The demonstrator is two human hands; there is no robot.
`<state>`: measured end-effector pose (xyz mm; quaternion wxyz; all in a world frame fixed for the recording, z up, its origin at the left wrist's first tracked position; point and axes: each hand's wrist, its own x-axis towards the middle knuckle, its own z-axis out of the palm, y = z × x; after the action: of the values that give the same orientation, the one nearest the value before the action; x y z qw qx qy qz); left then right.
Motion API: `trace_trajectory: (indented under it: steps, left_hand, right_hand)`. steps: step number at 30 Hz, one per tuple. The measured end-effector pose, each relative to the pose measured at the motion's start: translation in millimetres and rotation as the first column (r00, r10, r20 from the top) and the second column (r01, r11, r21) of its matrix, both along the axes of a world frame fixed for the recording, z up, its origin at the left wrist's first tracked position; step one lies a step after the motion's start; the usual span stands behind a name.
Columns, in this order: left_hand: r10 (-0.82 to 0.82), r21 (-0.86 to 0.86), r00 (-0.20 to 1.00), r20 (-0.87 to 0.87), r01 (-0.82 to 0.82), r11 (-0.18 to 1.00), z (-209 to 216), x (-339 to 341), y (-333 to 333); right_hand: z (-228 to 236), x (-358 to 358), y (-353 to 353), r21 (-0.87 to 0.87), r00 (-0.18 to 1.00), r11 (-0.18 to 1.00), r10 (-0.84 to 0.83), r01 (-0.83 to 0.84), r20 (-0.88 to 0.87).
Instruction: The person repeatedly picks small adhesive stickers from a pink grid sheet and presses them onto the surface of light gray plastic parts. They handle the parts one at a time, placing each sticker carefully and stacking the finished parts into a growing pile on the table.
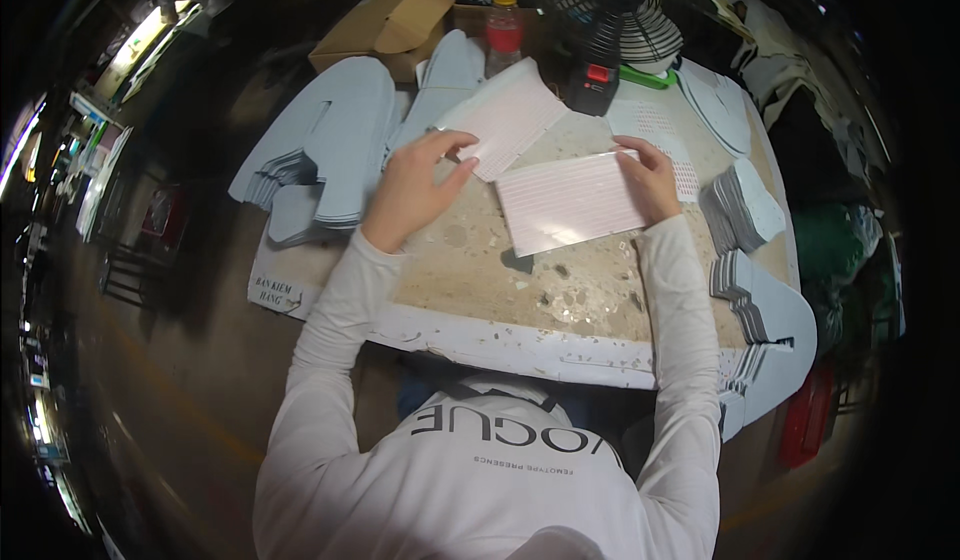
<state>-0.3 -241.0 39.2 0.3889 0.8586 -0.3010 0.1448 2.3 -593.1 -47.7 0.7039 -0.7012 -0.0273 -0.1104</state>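
Observation:
Two white sheets with rows of pale red print are over the worn table top. The upper sheet (515,110) lies slanted, and my left hand (415,185) has its thumb and forefinger at the lower left corner, closed on it. Nearer to me is the second sheet (570,205), shiny along its lower part. My right hand (652,182) grips its upper right corner between thumb and fingers. The near corner of the upper sheet comes close to the second sheet's upper left corner. A further printed sheet (645,120) lies beyond my right hand.
Stacks of grey cut panels stand at the left (345,110) and the right (770,330). A small stack (745,205) sits by my right forearm. At the back are a cardboard box (390,25), a bottle with a yellow cap (504,35) and a fan (615,10) on a battery base.

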Motion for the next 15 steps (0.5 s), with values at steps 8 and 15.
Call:
trace_trajectory:
  steps: [8, 15]
  left_hand:
    - [0.375, 0.271, 0.927, -0.01, -0.359, 0.893, 66, 154, 147]
    - [0.48, 0.5, 0.589, -0.65, -0.145, 0.854, 30, 251, 176]
  right_hand:
    - [-31, 14, -46, -0.106, 0.894, 0.894, -0.415, 0.435, 0.167]
    - [-44, 14, -50, -0.217, 0.711, 0.679, -0.647, 0.702, 0.275]
